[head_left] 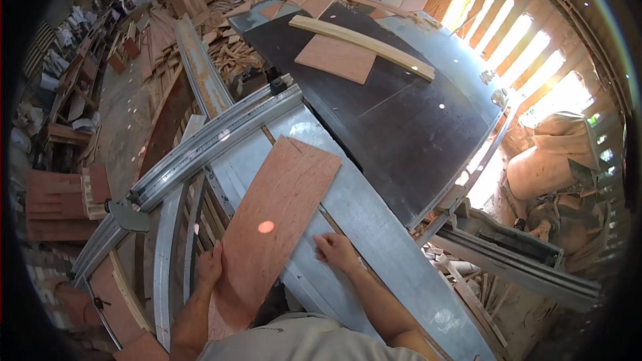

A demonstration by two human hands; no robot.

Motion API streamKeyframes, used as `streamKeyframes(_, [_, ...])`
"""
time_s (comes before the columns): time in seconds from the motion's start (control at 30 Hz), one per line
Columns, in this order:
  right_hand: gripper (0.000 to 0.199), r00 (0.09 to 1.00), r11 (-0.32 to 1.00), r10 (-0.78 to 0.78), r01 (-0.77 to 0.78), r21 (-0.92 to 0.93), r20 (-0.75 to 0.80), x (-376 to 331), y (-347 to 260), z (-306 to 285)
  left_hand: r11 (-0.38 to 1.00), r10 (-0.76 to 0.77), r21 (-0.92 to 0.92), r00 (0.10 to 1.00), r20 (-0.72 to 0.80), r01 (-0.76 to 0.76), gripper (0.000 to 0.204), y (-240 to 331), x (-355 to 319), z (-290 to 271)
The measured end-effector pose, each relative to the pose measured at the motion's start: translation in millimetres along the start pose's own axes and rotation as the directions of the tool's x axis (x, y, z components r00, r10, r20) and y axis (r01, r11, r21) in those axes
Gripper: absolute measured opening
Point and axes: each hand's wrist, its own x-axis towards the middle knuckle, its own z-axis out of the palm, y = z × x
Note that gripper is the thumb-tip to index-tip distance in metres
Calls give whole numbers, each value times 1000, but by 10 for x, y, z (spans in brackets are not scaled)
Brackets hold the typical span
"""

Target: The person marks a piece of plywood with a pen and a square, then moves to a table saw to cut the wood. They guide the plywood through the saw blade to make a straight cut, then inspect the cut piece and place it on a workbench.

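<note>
A long reddish-brown plywood board (271, 217) lies slantwise over the grey metal table (381, 241) of what looks like a sliding panel saw. Its far end is close to the metal fence (214, 135), and its near end reaches my body. At the board's left edge, my left hand (208, 266) grips it with the fingers closed along the side. My right hand (336, 251) is over the metal to the right of the board, apart from it. Those fingers are curled in, and nothing shows in them.
Beyond the slot, a dark panel (408, 140) carries a smaller plywood piece (336, 59) and a pale wooden strip (361, 45). A flip stop (128, 217) sits on the fence at left. Wood offcuts (224, 43) pile up behind; a large cloth bag (552, 154) stands at right.
</note>
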Motion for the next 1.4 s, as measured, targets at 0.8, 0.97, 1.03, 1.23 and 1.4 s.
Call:
streamKeyframes(0.8, [31,954,844,-292,225,-487,-67,985,-579,-516,980,173,162,899,-402,-116,50,873,647,461])
streamKeyframes(0.97, [29,965,903,-262,241,-355,-12,1048,-527,-590,986,-82,117,951,-299,122,50,854,648,427])
streamKeyframes(1.03, [27,948,876,-319,293,-384,-5,1012,-540,-606,994,-76,48,953,-293,94,50,732,683,431])
streamKeyframes(1.23, [25,967,873,-253,234,-428,11,1062,-541,-603,994,-108,-42,956,-273,100,49,880,649,441])
streamKeyframes(1.4, [30,977,887,-210,203,-415,29,996,-652,-632,991,-129,-65,958,-257,116,50,831,696,397])
